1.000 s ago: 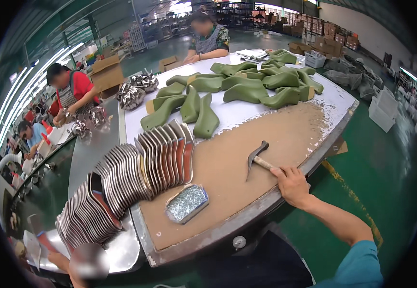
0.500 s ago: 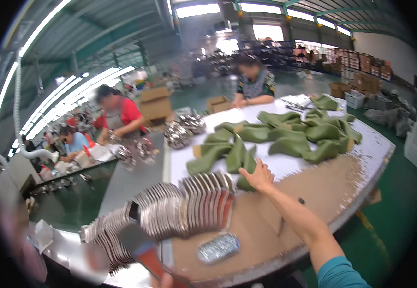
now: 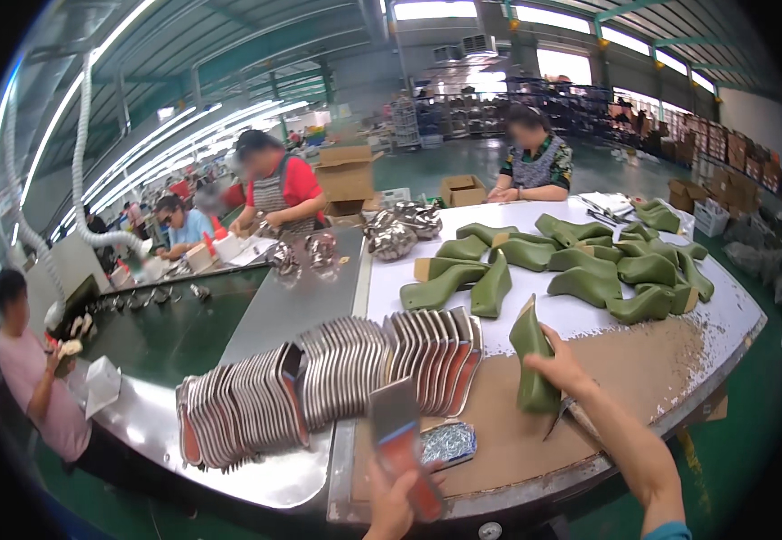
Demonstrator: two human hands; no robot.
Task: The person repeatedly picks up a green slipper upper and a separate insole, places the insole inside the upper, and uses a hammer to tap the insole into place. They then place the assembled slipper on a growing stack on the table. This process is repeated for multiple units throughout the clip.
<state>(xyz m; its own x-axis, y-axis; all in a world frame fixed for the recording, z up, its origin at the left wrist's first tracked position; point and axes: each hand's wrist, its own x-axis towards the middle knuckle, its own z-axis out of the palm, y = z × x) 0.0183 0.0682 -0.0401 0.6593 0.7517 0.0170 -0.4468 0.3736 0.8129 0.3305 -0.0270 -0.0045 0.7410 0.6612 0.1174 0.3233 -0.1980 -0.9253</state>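
My right hand (image 3: 560, 360) is closed round a green shoe last (image 3: 532, 369), which stands tilted over the brown board with its tan-topped end up. At the front, my left hand (image 3: 395, 504) grips an insole (image 3: 397, 436), silver-grey at one end and reddish-brown at the other. Just behind that insole lies a shallow tin (image 3: 450, 445) of small shiny nails. Long rows of similar insoles (image 3: 346, 367) stand on edge to the left. Beyond my right hand, more green lasts (image 3: 584, 279) lie in a loose pile on the white table.
A thin pointed tool (image 3: 555, 419) and a wooden-handled one (image 3: 584, 418) lie by my right forearm. Silver wrapped pieces (image 3: 391, 236) sit at the table's far left. A dark green conveyor belt (image 3: 175, 337) runs on the left. Several co-workers work around, one (image 3: 535, 162) across the table.
My right hand has closed on a last and drawn it nearer, away from the pile. My left hand has come further into view with the insole. The whole view has swung left.
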